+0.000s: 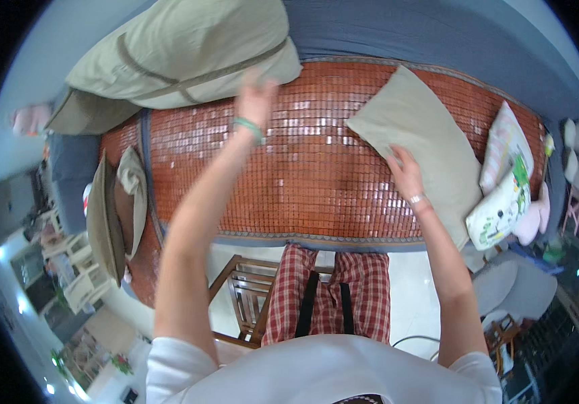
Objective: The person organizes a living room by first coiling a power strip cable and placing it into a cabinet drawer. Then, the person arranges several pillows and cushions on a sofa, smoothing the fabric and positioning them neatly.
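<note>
My left hand (255, 97), with a green band on its wrist, reaches to the lower edge of a large beige cushion (188, 40) with darker strips. Motion smears its fingers, and whether it touches the cushion I cannot tell. On the right, a plain beige pillow (431, 128) lies slantwise on the reddish-brown tile mat (289, 175). My right hand (406, 174) rests at the pillow's left edge, fingers stretched out and apart, gripping nothing. A light band circles the right wrist.
A pink-striped pillow (505, 148) and a white printed pillow (501, 212) lie at the sofa's right end. Olive-brown cushions (105, 219) stand at the left. A wooden stool (249, 296) is near my legs; a grey chair (515, 286) stands lower right.
</note>
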The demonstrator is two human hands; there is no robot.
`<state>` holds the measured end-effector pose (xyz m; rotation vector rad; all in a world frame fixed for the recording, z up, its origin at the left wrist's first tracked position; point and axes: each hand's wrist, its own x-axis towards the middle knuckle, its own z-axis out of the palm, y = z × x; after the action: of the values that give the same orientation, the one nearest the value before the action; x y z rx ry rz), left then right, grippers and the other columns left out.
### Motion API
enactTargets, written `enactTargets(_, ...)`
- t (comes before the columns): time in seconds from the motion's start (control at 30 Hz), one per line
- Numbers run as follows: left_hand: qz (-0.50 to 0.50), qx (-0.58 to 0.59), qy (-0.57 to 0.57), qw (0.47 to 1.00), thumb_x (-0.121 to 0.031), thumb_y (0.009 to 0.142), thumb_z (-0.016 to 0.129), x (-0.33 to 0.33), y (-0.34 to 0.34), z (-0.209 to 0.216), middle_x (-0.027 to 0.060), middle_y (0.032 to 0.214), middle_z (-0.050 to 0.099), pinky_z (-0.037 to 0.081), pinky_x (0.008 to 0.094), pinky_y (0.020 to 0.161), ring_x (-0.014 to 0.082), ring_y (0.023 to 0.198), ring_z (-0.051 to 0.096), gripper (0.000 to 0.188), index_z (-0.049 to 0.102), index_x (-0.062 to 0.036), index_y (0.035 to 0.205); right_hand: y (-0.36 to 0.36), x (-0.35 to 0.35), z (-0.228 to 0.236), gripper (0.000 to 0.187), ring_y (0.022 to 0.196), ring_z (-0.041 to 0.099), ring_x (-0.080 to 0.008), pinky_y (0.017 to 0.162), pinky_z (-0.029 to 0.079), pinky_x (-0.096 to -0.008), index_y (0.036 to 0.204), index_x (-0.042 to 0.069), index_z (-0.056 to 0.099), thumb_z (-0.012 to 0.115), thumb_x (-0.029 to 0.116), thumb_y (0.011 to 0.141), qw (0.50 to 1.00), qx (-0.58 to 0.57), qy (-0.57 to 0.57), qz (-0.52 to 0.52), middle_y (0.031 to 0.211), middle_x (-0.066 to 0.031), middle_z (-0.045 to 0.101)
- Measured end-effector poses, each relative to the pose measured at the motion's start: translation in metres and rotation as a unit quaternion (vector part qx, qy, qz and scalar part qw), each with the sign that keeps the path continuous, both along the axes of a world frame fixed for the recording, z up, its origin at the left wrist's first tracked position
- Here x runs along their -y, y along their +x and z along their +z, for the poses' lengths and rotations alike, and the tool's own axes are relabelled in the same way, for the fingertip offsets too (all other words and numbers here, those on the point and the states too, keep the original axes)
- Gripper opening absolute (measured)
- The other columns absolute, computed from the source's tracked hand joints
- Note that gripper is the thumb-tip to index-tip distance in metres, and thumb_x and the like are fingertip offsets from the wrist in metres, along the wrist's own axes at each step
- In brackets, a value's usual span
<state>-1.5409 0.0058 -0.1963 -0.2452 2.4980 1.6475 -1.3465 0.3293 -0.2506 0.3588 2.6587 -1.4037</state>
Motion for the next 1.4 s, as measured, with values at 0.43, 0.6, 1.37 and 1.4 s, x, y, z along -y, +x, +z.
enactTargets(0.43,0.044,0.359,0.310,0.879,-0.031,0.095,0.052,-0.005,0.210,-0.020,0.0081,0.112,0.062,0.053,0.0295,0.074,0.0188,0.096,0.063,0.033,0.056,-0.0076,0.119,0.053,0.091,0.047,0.030,0.086,0.064,-0.0219,0.075,0.049,-0.0335,0.107,0.003,0.062,0.056,0.027,0.091,0.959,0.248,-0.030,0.134,0.091,-0.0159,0.066)
enactTargets(0.6,0.074,0.355,0.281,0.889,-0.034,0.094,0.054,0.052,0.209,-0.011,0.0090,0.113,0.061,0.053,0.0344,0.077,0.0209,0.098,0.062,0.039,0.052,-0.0081,0.123,0.023,0.136,0.020,0.050,0.092,0.062,-0.0175,0.071,0.050,-0.0286,0.122,0.000,0.053,0.051,0.041,0.094,0.915,0.312,-0.256,-0.015,0.114,-0.0109,0.061)
enactTargets(1.37,0.001,0.466,0.234,0.853,-0.052,0.089,0.052,-0.164,0.107,-0.090,0.0175,0.136,0.042,0.056,0.0409,0.080,0.0271,0.113,0.054,0.075,0.025,-0.0061,0.142,0.189,-0.131,-0.087,0.069,0.096,0.060,-0.0200,0.078,0.052,-0.0348,0.112,0.001,0.049,0.070,0.055,0.075,0.527,0.136,-0.595,-0.592,0.105,-0.0107,0.060)
enactTargets(1.4,-0.005,0.463,0.221,0.858,-0.052,0.089,0.053,-0.171,0.102,-0.095,0.0177,0.136,0.042,0.056,0.0411,0.079,0.0265,0.114,0.054,0.077,0.024,-0.0052,0.142,0.192,-0.130,-0.090,0.060,0.092,0.061,-0.0197,0.077,0.052,-0.0341,0.106,0.002,0.052,0.069,0.052,0.077,0.538,0.126,-0.596,-0.583,0.099,-0.0100,0.062)
